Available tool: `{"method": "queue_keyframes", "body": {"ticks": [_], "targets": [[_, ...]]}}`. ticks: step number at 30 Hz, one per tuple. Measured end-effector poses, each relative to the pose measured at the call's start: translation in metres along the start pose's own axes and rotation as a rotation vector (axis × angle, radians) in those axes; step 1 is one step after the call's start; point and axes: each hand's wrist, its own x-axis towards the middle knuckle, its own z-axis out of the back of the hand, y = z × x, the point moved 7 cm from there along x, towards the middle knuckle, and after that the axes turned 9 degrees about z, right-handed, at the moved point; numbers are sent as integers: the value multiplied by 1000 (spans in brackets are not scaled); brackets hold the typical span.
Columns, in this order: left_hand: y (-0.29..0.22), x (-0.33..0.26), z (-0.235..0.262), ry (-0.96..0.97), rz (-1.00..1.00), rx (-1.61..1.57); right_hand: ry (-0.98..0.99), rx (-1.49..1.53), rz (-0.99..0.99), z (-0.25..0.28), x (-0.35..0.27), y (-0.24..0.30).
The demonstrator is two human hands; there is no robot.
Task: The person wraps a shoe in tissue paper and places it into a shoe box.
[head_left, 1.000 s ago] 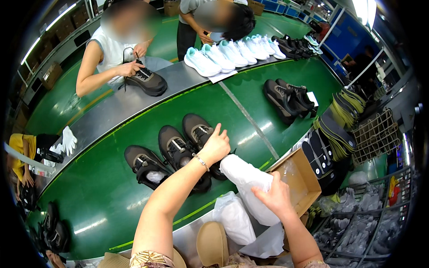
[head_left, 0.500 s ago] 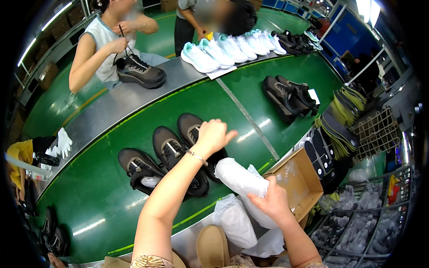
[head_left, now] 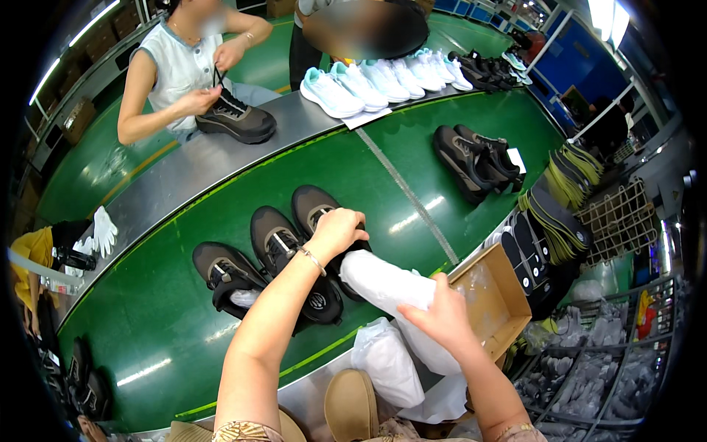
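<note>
Right now a white wrapped bundle [head_left: 383, 280] is lying aslant just right of the frame's middle, its upper-left end resting over the heel end of a dark shoe [head_left: 312, 202]. The right hand [head_left: 442, 313] is gripping the bundle's lower-right end, thumb and fingers clamped across it. The left hand [head_left: 340, 230] is reaching over that shoe, fingers curling together; whether they are pinching anything I cannot tell. Two more dark shoes [head_left: 272, 234] [head_left: 224, 267] are sitting leftward on the green surface [head_left: 162, 309]. A second white bundle [head_left: 387, 361] is lying at lower centre, while an open cardboard box [head_left: 509, 295] is standing at centre right. At upper left, a co-worker [head_left: 177, 74] is pulling the laces of another shoe [head_left: 239, 124], and white sneakers [head_left: 390, 79] are lining the upper middle.
</note>
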Motion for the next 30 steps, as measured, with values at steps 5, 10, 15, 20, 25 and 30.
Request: {"method": "queue_keyframes", "body": {"ticks": [5,10,15,20,25,30], "targets": [[11,-12,9,-183,-226,-160,16,-109,28,-14,26,11],[19,-12,8,-88,-98,-180,11,-160,73,-26,45,27],[23,-14,11,-114,-90,-195,-34,-226,149,-65,68,46],[25,-22,14,-140,-95,-353,-226,-304,297,-118,79,47],[37,-31,12,-150,-50,-412,-49,-430,306,-118,82,57],[39,-32,12,-154,29,-524,57,-167,211,-133,93,42]]}}
